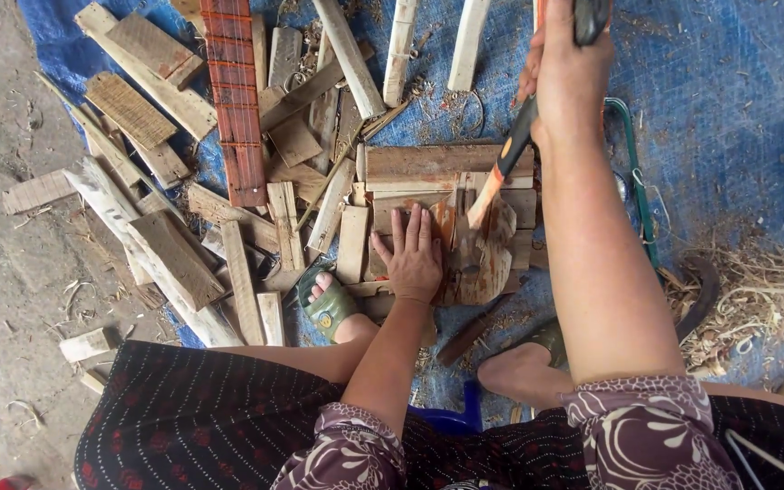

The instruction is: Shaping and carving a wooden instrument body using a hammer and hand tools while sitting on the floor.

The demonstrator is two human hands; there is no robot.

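Right hand [566, 77] grips hammer [498, 177] (fist closed)

Left hand [413, 257] flat on wood block [487, 263], right hand [566, 68] gripping hammer [501, 172].

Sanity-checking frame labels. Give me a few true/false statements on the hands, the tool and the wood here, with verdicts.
1. The left hand lies flat on the stacked brown wooden boards. True.
2. The right hand is empty. False: it grips the orange-handled hammer.
3. The hammer's head is down at the boards, beside the left hand. True.
4. The long red-brown grooved wooden plank lies on bare concrete. False: it lies on the blue tarpaulin.
5. Both feet are bare. False: the foot by the left hand wears a green sandal.
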